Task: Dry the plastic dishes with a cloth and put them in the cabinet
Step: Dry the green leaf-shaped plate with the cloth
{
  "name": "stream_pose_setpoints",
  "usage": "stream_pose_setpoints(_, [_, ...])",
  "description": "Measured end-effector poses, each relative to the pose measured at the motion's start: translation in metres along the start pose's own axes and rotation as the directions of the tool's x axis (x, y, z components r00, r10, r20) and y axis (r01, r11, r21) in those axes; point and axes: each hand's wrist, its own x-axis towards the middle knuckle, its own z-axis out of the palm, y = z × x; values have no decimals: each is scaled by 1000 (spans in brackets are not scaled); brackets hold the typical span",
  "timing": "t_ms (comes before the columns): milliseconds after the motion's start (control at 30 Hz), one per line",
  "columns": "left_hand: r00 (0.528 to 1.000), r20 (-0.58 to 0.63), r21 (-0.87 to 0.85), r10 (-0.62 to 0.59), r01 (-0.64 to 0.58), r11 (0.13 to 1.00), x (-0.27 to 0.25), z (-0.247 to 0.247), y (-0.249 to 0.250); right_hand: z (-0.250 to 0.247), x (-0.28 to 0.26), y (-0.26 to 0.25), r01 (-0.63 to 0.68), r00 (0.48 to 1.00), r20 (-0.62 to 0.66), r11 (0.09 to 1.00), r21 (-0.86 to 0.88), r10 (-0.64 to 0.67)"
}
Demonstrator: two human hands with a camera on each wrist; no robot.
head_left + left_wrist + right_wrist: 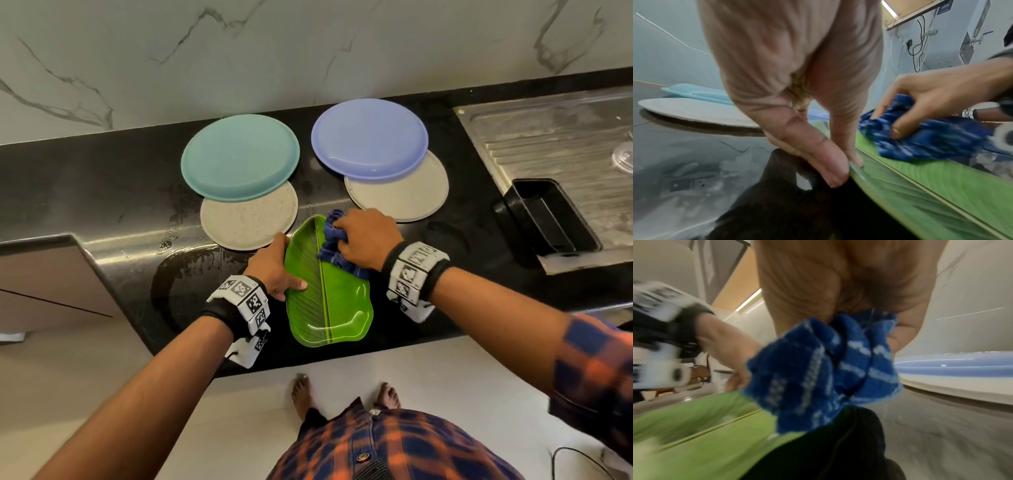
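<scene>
A green leaf-shaped plastic plate lies on the black counter near its front edge. My left hand grips the plate's left rim, thumb on top. My right hand holds a bunched blue cloth pressed on the plate's far right part. Behind stand a teal plate on a speckled grey plate, and a violet plate on another grey plate.
A steel sink drainboard lies at the right, with a black rectangular container at its corner. Water marks shine on the counter left of the green plate. A marble wall backs the counter. A brown cabinet front sits lower left.
</scene>
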Motion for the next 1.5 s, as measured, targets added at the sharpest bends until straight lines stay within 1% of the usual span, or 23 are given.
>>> stream_pose_setpoints(67, [1000, -14, -12, 21, -21, 1000, 0, 2, -3, -4, -26, 5, 25, 997, 75, 1000, -2, -25])
stream_pose_setpoints(133, [999, -27, -17, 23, -23, 1000, -1, 3, -4, -2, -63, 6, 77, 989, 126, 997, 11, -78])
stream_pose_setpoints(233, [999, -33, -22, 16, -16, 1000, 0, 4, -3, 3, -111, -6, 150, 969, 199, 989, -7, -146])
stream_pose_setpoints(300, [999, -31, -20, 11, -12, 1000, 0, 4, -2, 4, -123, -14, 175, 954, 247, 984, 9, -172])
stream_pose_setpoints(367, [999, -32, -10, 15, -16, 1000, -1, 4, -1, 0, -121, -13, 139, 956, 249, 987, 83, -155])
stream_pose_setpoints(433, [999, -45, -8, 20, -20, 1000, -2, 4, -2, -6, -113, -3, 85, 971, 204, 975, 205, -127])
stream_pose_setpoints(500, [998, -63, -13, 20, -21, 1000, -3, 6, -2, -18, -110, 13, 32, 990, 122, 950, 312, -73])
stream_pose_setpoints(567, [997, -75, -19, 18, -20, 1000, -5, 7, -3, -34, -108, 39, -26, 1000, -5, 923, 384, 30])
stream_pose_setpoints(600, [997, -80, -16, 16, -17, 1000, -5, 7, -2, -44, -106, 57, -58, 993, -72, 906, 419, 97])
stream_pose_setpoints(667, [996, -85, -13, 2, -3, 1000, -5, 8, -1, -68, -109, 100, -119, 953, -192, 873, 472, 234])
stream_pose_setpoints(767, [996, -86, -6, -31, 31, 999, -5, 8, 1, -102, -118, 174, -206, 858, -341, 867, 454, 383])
stream_pose_setpoints(833, [994, -93, -15, -50, 49, 999, -3, 8, 1, -116, -125, 222, -295, 788, -391, 849, 438, 476])
stream_pose_setpoints(867, [994, -96, -23, -56, 54, 998, -2, 9, 2, -119, -128, 246, -340, 761, -385, 826, 449, 523])
stream_pose_setpoints(900, [993, -97, -31, -65, 62, 998, -2, 10, 1, -117, -130, 267, -378, 747, -363, 805, 457, 557])
stream_pose_setpoints(933, [992, -102, -42, -77, 73, 996, -2, 11, 0, -113, -130, 285, -422, 745, -324, 788, 448, 583])
stream_pose_setpoints(1033, [985, -120, -70, -125, 117, 991, -1, 13, 1, -88, -126, 317, -503, 767, -189, 757, 417, 613])
stream_pose_setpoints(1133, [983, -104, -76, -153, 146, 986, -1, 12, 2, -53, -114, 323, -502, 807, -82, 752, 426, 585])
stream_pose_setpoints(1233, [981, -102, -77, -164, 157, 985, 0, 11, 3, -22, -107, 330, -538, 810, -14, 752, 382, 586])
stream_pose_setpoints(1367, [981, -104, -71, -166, 159, 985, 1, 11, 1, -10, -105, 348, -539, 816, 5, 759, 366, 577])
stream_pose_setpoints(1500, [984, -71, -75, -166, 160, 984, 2, 10, 2, -12, -105, 358, -522, 823, -10, 764, 378, 568])
